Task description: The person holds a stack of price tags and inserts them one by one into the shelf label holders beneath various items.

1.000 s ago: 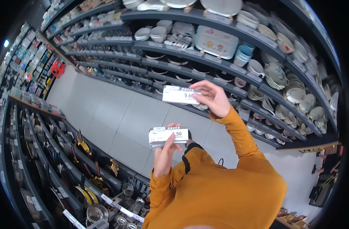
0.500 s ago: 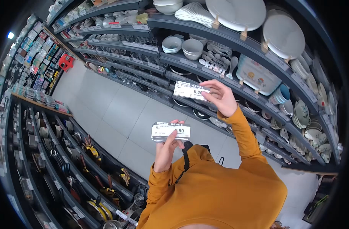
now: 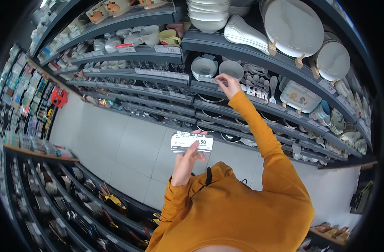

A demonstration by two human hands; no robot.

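My left hand (image 3: pixel 186 161) is closed around a stack of white price tags (image 3: pixel 184 143), thumb across the top one, which shows a price ending in ".50". My right hand (image 3: pixel 229 85) reaches out to the shelf edge, its fingers pinched at the end of a price tag (image 3: pixel 207 80) seen nearly edge-on there. Whether that tag is inside the label rail or just against it, I cannot tell. Right behind the fingers stand a pale patterned bowl (image 3: pixel 204 66) and a grey-white bowl (image 3: pixel 231 69). Spoons (image 3: pixel 256 86) lie to the right of the hand.
Above are stacked white bowls (image 3: pixel 208 14), white spoons (image 3: pixel 244 34) and large plates (image 3: pixel 293 27) on small wooden stands. Mugs (image 3: pixel 169 38) line the left shelf. Opposite, a rack of pans and utensils (image 3: pixel 112 200) borders the tiled floor (image 3: pixel 133 145). A red stool (image 3: pixel 59 97) stands farther off.
My right hand has moved up and forward from in front of me to the shelf edge, taking its price tag along. The view has shifted nearer the shelves. My left hand keeps its stack.
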